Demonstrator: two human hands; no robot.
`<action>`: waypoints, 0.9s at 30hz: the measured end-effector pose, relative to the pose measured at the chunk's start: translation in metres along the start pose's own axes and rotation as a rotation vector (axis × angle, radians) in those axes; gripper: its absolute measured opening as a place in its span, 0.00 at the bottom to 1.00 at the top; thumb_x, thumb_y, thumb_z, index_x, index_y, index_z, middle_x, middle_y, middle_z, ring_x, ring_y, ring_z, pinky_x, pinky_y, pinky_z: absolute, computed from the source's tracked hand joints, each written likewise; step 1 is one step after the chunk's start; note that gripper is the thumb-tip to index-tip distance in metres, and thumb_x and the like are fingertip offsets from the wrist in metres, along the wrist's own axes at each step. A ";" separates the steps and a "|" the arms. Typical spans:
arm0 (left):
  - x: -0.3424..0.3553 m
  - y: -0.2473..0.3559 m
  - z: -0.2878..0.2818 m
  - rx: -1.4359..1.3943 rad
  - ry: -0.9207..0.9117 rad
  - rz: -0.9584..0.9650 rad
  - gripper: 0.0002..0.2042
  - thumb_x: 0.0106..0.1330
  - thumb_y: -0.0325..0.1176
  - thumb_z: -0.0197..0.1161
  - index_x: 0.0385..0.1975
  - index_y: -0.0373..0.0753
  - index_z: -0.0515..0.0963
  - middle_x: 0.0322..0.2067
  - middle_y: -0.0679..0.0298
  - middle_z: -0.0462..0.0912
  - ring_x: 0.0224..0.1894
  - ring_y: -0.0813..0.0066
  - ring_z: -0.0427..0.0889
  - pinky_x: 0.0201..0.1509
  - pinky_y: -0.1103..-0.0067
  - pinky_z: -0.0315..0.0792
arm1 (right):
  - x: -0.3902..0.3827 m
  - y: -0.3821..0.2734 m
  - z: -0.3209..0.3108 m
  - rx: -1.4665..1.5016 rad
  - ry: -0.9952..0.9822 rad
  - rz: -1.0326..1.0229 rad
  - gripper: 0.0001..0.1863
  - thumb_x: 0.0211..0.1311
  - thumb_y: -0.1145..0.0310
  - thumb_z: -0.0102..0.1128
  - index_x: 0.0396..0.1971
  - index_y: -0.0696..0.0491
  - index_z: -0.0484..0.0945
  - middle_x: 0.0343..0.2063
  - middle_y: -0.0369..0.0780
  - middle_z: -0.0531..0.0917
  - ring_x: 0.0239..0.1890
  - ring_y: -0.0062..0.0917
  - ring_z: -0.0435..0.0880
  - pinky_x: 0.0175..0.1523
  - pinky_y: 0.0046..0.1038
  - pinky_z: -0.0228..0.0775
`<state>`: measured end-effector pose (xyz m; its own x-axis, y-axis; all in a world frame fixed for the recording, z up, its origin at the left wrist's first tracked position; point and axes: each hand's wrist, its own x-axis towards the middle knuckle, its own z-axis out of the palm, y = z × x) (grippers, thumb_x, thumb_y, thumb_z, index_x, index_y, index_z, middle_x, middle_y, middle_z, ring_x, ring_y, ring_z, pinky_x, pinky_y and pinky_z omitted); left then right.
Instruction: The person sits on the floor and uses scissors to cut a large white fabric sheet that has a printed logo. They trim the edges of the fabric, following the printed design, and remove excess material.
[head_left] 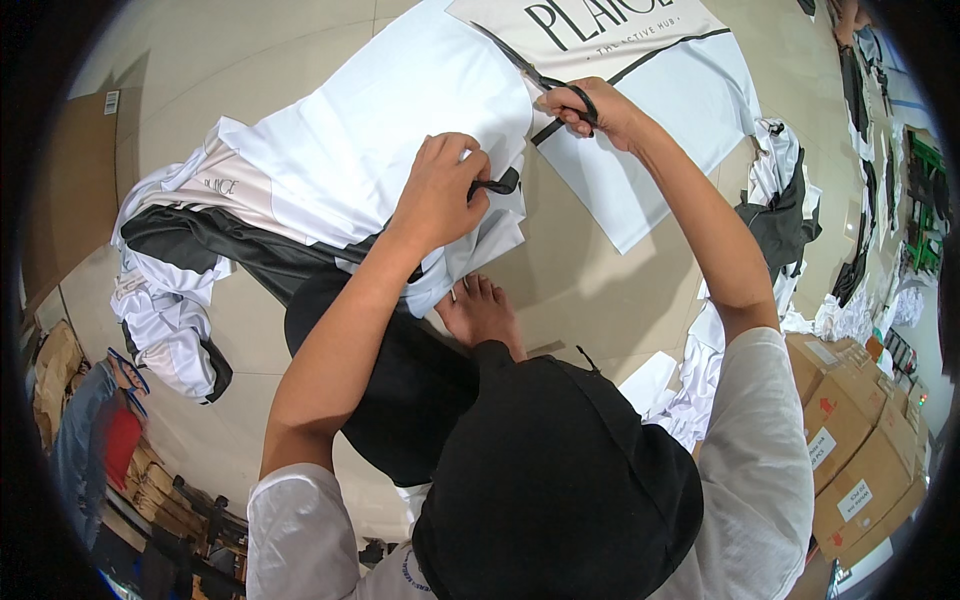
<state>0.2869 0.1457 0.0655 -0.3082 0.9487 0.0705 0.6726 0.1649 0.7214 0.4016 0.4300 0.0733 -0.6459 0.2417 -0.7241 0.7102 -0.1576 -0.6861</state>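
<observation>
The cutting looks partly done. At upper centre, the right hand (605, 115) grips the scissors (548, 82), fingers wrapped round the black handle, the blades pointing to the upper left; whether the blades are apart or together, I cannot tell. The left hand (432, 190), at centre, has its fingers curled and pinches a black strip (497, 184) at the edge of the white cloth (390, 110), which spreads from upper centre to the left. At upper right lies the panel (622, 185), dark lettering on its top part. Bare floor (560, 235) shows between panel and cloth below the scissors, so that stretch appears separated; farther up, the two lie close along the blades, and that part seems left to cut. More cloth lies heaped at left (170, 325) and far right (780, 225); whether those heaps are finished or waiting, I cannot tell.
</observation>
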 end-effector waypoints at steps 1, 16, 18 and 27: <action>0.000 0.000 0.000 0.001 0.000 -0.001 0.10 0.53 0.24 0.70 0.36 0.38 0.82 0.50 0.57 0.79 0.58 0.52 0.75 0.66 0.61 0.71 | 0.000 -0.001 0.000 -0.011 0.007 0.000 0.18 0.65 0.54 0.73 0.21 0.47 0.78 0.17 0.25 0.72 0.17 0.09 0.66 0.24 0.18 0.55; -0.001 -0.002 0.001 0.001 -0.005 -0.004 0.10 0.54 0.24 0.69 0.36 0.38 0.81 0.50 0.57 0.79 0.59 0.52 0.75 0.69 0.59 0.69 | 0.005 0.001 -0.008 -0.085 0.028 -0.018 0.18 0.57 0.57 0.78 0.18 0.48 0.76 0.16 0.29 0.74 0.17 0.14 0.68 0.26 0.23 0.53; -0.001 -0.002 0.001 0.000 -0.001 0.002 0.10 0.54 0.24 0.69 0.36 0.38 0.81 0.50 0.57 0.79 0.59 0.52 0.75 0.69 0.59 0.69 | 0.006 0.003 -0.010 -0.096 0.022 -0.023 0.19 0.57 0.57 0.78 0.18 0.48 0.76 0.15 0.30 0.74 0.17 0.14 0.68 0.26 0.23 0.54; -0.002 -0.004 0.002 0.002 0.008 0.013 0.10 0.54 0.24 0.69 0.36 0.38 0.81 0.50 0.57 0.79 0.58 0.52 0.75 0.70 0.58 0.69 | 0.004 -0.013 0.001 -0.037 -0.009 -0.017 0.19 0.67 0.51 0.73 0.23 0.47 0.80 0.16 0.25 0.72 0.17 0.09 0.64 0.23 0.17 0.54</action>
<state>0.2864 0.1441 0.0611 -0.3046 0.9486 0.0856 0.6782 0.1529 0.7188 0.3892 0.4318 0.0794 -0.6602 0.2354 -0.7132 0.7090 -0.1179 -0.6953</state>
